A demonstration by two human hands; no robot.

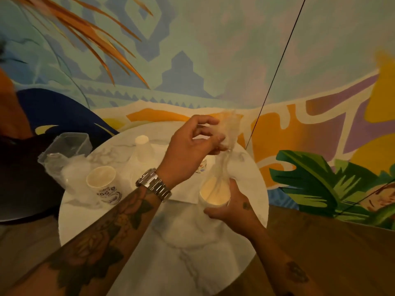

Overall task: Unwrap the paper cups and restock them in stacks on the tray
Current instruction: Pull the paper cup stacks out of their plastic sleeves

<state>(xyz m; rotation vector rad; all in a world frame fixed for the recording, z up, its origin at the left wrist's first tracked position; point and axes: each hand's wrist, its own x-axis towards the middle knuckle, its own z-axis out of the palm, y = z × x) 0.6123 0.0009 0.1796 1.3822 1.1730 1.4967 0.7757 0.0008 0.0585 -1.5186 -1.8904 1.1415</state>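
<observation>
Just right of frame centre, the right hand (232, 207) curls round a paper cup (214, 194) over the marble surface (192, 253). Directly above, the left hand (188, 150) pinches the clear wrap (229, 128) rising from that cup.

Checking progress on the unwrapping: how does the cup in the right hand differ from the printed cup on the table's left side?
The held cup is gripped by the right hand; the printed cup sits untouched on the table. The held cup's clear wrap stretches up to the left hand; the printed cup is bare. Both are pale, mouths facing the camera.
</observation>
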